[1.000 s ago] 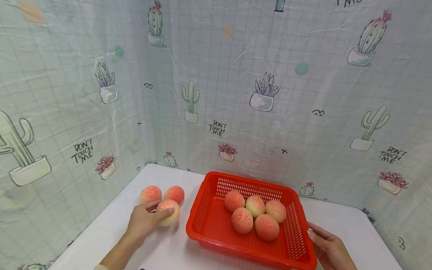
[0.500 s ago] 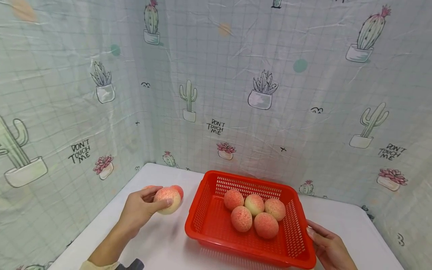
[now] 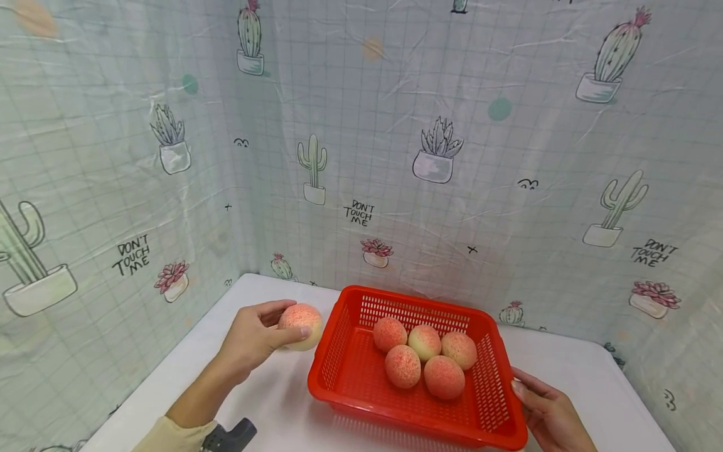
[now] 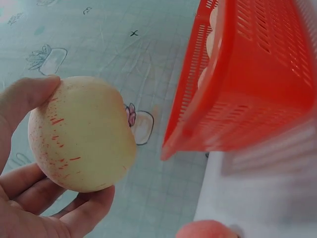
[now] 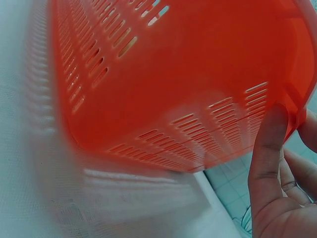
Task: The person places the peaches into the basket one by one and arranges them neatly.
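My left hand (image 3: pixel 251 336) holds a peach (image 3: pixel 300 318), pale yellow with a speckled pink-red top, in the air just left of the red basket (image 3: pixel 356 367). In the left wrist view, thumb and fingers curve round the peach (image 4: pixel 89 134), which hangs apart from the basket's rim (image 4: pixel 198 114). Several pink-red peaches (image 3: pixel 425 342) sit together in the middle and right of the basket. My right hand (image 3: pixel 553 411) grips the basket's right rim. Its thumb (image 5: pixel 270 134) presses the outer wall in the right wrist view, with the fingers at the rim.
The basket stands on a white table (image 3: pixel 271 408) against a cactus-printed cloth (image 3: pixel 361 157) at the back and sides. Another peach (image 4: pixel 205 230) shows at the bottom of the left wrist view; in the head view my left hand and its peach cover that spot.
My left hand has raised its peach from beside two others on the table and carried it right, toward the basket. My right hand stays on the rim.
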The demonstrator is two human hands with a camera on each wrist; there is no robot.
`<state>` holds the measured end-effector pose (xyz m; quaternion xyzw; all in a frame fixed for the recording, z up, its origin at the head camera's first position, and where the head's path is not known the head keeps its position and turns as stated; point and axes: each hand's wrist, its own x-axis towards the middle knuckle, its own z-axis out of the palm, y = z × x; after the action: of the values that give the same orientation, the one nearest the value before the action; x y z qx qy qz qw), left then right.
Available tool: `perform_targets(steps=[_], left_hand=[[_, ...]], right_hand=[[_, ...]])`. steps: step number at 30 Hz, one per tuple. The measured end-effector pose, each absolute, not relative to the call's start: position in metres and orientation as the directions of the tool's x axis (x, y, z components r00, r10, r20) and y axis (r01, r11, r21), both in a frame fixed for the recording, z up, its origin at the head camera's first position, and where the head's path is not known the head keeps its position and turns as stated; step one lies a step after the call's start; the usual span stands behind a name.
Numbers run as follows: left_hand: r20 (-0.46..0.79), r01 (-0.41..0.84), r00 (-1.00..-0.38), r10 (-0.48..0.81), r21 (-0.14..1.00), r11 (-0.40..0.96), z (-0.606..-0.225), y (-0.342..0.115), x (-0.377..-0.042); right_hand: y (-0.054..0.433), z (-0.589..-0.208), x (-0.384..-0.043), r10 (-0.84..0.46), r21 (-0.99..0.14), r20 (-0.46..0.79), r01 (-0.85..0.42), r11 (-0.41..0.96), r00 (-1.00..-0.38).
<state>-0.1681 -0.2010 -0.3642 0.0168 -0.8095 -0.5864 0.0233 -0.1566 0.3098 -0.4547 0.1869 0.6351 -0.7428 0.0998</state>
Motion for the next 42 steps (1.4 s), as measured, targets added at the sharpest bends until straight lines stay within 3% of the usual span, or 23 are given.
perform_targets(steps=[26, 42], left_hand=[[0.069, 0.139, -0.976, 0.207, 0.928, 0.345, -0.362, -0.128, -0.203], [0.065, 0.179, -0.968, 0.244, 0.858, 0.481, -0.376, -0.110, -0.225]], right_hand=[[0.308, -0.452, -0.156, 0.102, -0.906, -0.403, 0.381, -0.183, -0.910], [0.307, -0.455, -0.158, 0.110, -0.921, -0.385, 0.374, -0.110, -0.916]])
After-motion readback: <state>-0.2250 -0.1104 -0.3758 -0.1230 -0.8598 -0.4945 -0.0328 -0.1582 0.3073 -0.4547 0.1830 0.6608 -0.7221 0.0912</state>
